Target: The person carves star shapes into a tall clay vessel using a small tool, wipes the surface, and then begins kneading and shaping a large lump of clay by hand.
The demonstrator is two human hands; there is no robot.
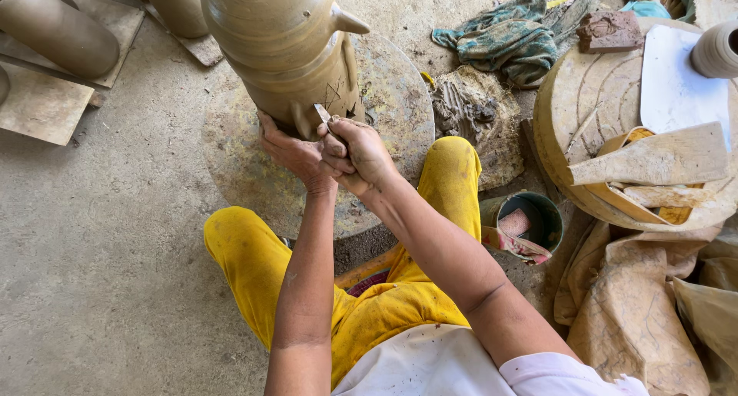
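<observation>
A tall unfired clay vessel (280,46) with a small spout on its right side stands on a round stone wheel (392,96) on the floor. My right hand (357,154) grips a small metal blade (323,113) whose tip touches the lower wall of the vessel, where thin lines are scratched. My left hand (292,151) rests against the vessel's base just left of the blade, fingers pressed to the clay. Both hands are smeared with clay. My knees in yellow trousers sit on either side of the wheel.
More clay vessels (54,27) lie on boards at the far left. A green cloth (507,38) and a lump of wet clay (469,111) lie behind the wheel. A small bucket (530,219) stands by my right knee. A second round slab (607,104) holds paper scraps.
</observation>
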